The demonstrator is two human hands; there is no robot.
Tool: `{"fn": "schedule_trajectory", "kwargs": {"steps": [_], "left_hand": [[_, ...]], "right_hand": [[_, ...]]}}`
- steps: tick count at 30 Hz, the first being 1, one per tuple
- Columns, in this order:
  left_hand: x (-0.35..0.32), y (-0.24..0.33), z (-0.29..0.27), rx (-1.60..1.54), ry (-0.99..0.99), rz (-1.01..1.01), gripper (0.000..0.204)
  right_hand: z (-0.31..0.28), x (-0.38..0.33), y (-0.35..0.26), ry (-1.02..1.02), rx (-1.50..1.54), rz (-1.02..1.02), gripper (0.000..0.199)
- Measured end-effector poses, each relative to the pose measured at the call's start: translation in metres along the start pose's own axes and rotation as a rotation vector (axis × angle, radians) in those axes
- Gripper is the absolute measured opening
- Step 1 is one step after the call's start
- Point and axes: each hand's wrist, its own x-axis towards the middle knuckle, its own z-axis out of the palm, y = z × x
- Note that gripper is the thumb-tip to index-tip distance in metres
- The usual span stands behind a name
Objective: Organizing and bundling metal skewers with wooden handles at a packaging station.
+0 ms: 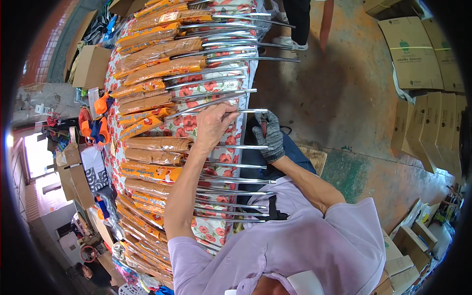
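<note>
My bare left hand [214,124] is closed around a bright metal rod [248,111] that reaches past the table's edge. At the rod's free end is my right hand [270,138], in a grey knitted glove, its fingers curled around a small tool with a red handle [264,129]. The tool looks like pliers, though its jaws are mostly covered. Beside my hands lie several long bundles [147,172] in orange and brown plastic wrapping, with metal rods sticking out toward the right.
The bundles lie in a row across a table with a red-flowered cloth [216,226]. Orange objects [101,130] and cartons [92,66] are at the left. Cardboard boxes [410,73] stand at the right. Another person's leg and shoe [294,44] are at the far end.
</note>
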Motion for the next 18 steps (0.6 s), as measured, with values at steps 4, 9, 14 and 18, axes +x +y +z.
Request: {"fn": "schedule_trajectory", "kwargs": {"steps": [4,9,14,18], "left_hand": [[-0.002,0.000,0.001,-0.007,0.039,0.025,0.018],[-0.002,0.002,0.001,-0.008,0.077,0.056,0.015],[0.000,0.003,0.001,-0.016,0.072,0.052,0.014],[0.000,0.001,0.003,0.006,0.097,0.078,0.014]], "right_hand": [[0.001,0.000,-0.009,0.018,-0.027,0.018,0.061],[0.001,0.004,-0.017,0.007,-0.059,-0.025,0.059],[0.002,0.005,-0.018,0.009,-0.037,-0.016,0.055],[0.005,0.006,-0.016,0.033,-0.090,-0.070,0.052]]}}
